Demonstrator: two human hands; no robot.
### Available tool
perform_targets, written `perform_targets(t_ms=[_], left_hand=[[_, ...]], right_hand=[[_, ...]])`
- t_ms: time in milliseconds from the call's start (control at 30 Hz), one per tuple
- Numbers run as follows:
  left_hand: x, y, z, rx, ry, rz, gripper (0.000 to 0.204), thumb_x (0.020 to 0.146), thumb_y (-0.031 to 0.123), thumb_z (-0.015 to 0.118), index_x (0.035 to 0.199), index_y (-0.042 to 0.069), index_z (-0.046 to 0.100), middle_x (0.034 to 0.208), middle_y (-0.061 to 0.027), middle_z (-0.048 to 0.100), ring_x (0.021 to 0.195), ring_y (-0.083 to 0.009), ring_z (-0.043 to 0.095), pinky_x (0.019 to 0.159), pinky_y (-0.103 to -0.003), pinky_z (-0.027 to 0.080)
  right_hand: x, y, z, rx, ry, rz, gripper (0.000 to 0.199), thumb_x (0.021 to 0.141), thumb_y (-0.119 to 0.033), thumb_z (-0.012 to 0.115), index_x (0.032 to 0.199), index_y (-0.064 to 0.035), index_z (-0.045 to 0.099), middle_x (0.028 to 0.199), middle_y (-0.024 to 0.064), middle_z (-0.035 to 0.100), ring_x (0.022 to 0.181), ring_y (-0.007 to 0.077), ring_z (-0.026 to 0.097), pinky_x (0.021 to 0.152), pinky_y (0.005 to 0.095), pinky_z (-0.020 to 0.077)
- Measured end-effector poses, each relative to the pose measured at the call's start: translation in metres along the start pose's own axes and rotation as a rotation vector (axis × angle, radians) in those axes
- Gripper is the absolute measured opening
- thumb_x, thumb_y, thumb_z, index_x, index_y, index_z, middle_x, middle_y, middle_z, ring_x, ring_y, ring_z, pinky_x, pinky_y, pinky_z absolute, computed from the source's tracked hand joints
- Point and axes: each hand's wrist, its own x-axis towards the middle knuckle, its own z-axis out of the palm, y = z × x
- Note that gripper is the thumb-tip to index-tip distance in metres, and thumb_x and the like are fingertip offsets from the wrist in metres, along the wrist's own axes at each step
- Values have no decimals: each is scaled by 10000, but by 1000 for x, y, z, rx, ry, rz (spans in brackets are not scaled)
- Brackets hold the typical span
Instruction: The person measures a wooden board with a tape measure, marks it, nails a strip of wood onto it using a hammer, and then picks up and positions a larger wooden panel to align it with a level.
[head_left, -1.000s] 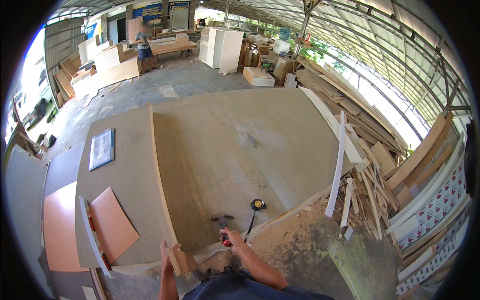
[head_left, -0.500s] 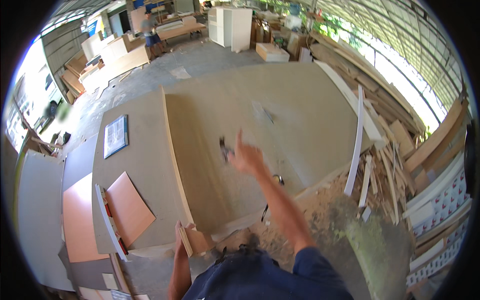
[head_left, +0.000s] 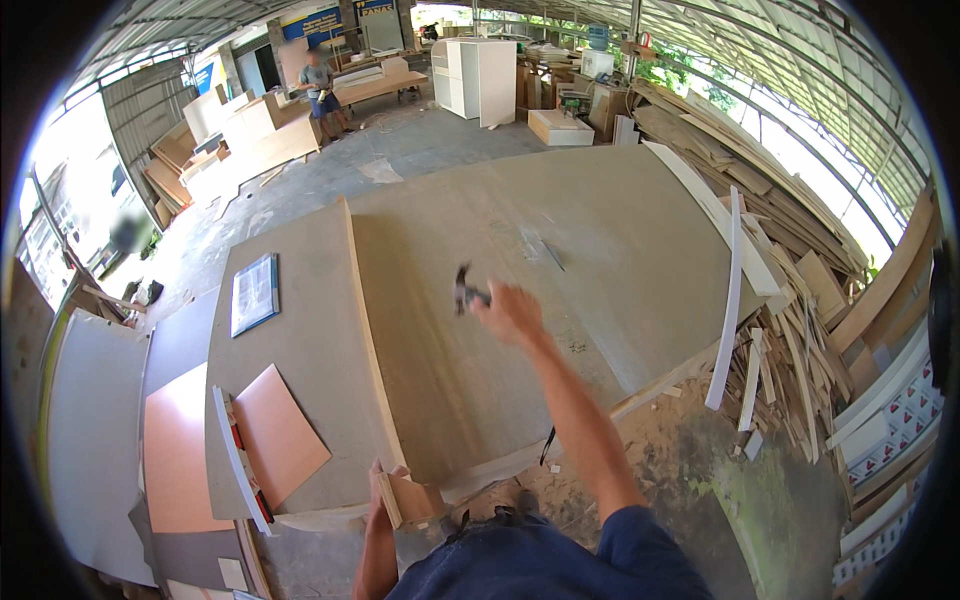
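Hammer (head_left: 463, 294) now farther from left hand (head_left: 378, 494)

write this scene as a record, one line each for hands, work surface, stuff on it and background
left hand: at the near end of a long tan wooden board, grip partly hidden
right hand: holding a dark-headed claw hammer
work surface: large flat grey-brown panel
on it: orange-pink rectangular sheet, blue-edged rectangular pack, both left of the board
background: standing person, boxy white cabinet

Dk-headed hammer (head_left: 464, 291) raised, tilted, above lg brown sheet (head_left: 450, 400); long pale wood strip (head_left: 370, 340) across it.
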Motion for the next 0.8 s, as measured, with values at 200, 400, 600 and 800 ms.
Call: perform_targets(t_ms=[200, 400, 600, 800], left_hand=[[-3, 2, 3, 2, 39, -35, 465, 752, 110, 651, 1187, -24, 556, 1025, -125, 624, 885, -216, 600, 746, -326, 515], [-9, 21, 3, 83, 61, -89, 551, 725, 171, 670, 1225, -28, 551, 1103, -132, 598, 931, -233, 589, 833, -346, 497], [-9, 17, 6, 111, 96, -46, 626, 670, 221, 693, 1229, -29, 563, 1145, -137, 546, 1063, -257, 544, 927, -370, 454], [11, -21, -2, -35, 4, -13, 600, 676, 199, 662, 1221, -33, 565, 1150, -148, 483, 1106, -289, 496, 989, -373, 405]], right_hand=[[-85, 79, 180, 228, 24, 123, 452, 849, -492, 643, 893, -44, 690, 758, 196, 679, 746, 361, 674, 660, 461, 511], [-166, 53, 215, 874, -157, 424, 374, 909, -384, 628, 813, -23, 647, 595, 100, 620, 473, 180, 587, 478, 332, 456], [-191, 29, 243, 1366, -240, 615, 349, 952, -368, 578, 769, -71, 591, 554, 61, 575, 428, 158, 523, 430, 301, 400], [-192, -5, 257, 1384, -299, 708, 338, 969, -376, 548, 824, -74, 591, 575, 70, 585, 455, 159, 535, 425, 299, 387]])
